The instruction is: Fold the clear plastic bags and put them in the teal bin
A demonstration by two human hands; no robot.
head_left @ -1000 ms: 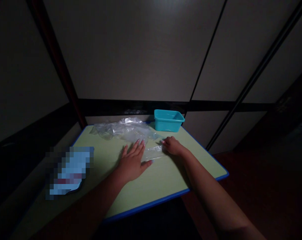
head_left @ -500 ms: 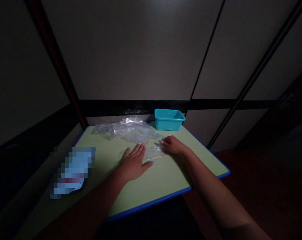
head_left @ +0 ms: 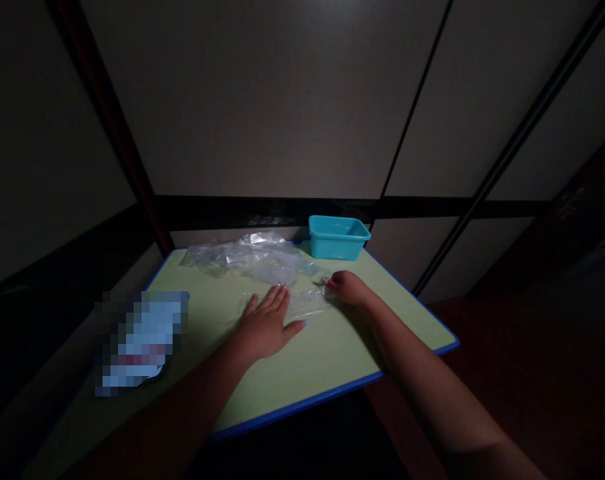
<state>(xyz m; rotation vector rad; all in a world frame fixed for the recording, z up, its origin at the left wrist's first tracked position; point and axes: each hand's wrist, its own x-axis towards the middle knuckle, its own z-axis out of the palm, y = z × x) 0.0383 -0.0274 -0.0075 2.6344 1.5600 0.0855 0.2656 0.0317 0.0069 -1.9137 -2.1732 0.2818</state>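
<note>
My left hand [head_left: 268, 325] lies flat with spread fingers on a strip of clear plastic [head_left: 307, 304] on the table. At the strip's right end, my right hand [head_left: 349, 288] is closed, thumb against curled fingers, pinching the plastic. Behind both hands a larger crumpled clear plastic sheet [head_left: 255, 257] is spread across the back of the table. Whether the strip and the sheet are one piece, I cannot tell.
A turquoise plastic basket [head_left: 336, 248] stands at the back right of the pale green table [head_left: 302, 383], which has a blue edge. On the left lies a pixelated, bluish flat item [head_left: 147, 340]. Cabinet panels [head_left: 272, 100] rise directly behind.
Both hands keep nearly the same place and pose on the plastic. The whole view has shifted very slightly.
</note>
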